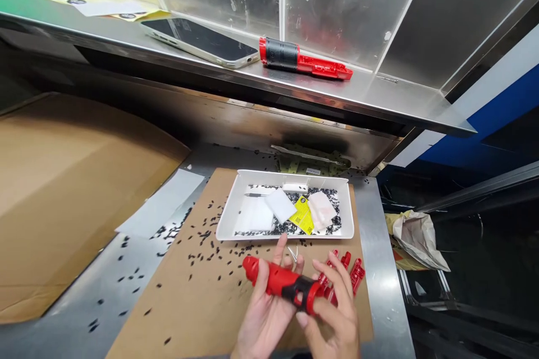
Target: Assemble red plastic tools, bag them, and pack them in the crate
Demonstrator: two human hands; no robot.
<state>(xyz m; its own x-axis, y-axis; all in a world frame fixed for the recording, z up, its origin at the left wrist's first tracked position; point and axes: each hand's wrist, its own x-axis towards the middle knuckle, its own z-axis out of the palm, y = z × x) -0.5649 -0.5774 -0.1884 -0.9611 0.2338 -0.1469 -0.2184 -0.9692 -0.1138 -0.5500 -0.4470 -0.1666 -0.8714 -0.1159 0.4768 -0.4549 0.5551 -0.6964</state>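
Note:
Both my hands hold a red plastic tool body with a black collar (290, 286) just above the cardboard mat (202, 303). My left hand (265, 314) wraps under its red barrel, fingers closed round it. My right hand (332, 308) grips the collar end, its fingers lying over red plastic parts (351, 272) resting on the mat. A small metal clip (293, 253) lies just beyond the fingers. Behind it stands a white tray (236, 210) holding white pads, a yellow tag and many small black pieces.
Small black pieces (197, 241) are scattered over the mat and steel bench (379, 269). On the upper steel shelf (379, 101) lie a matching red-and-black tool (303, 59) and a phone (197, 39). A large cardboard sheet (63, 179) lies left; crumpled paper (416, 238) right.

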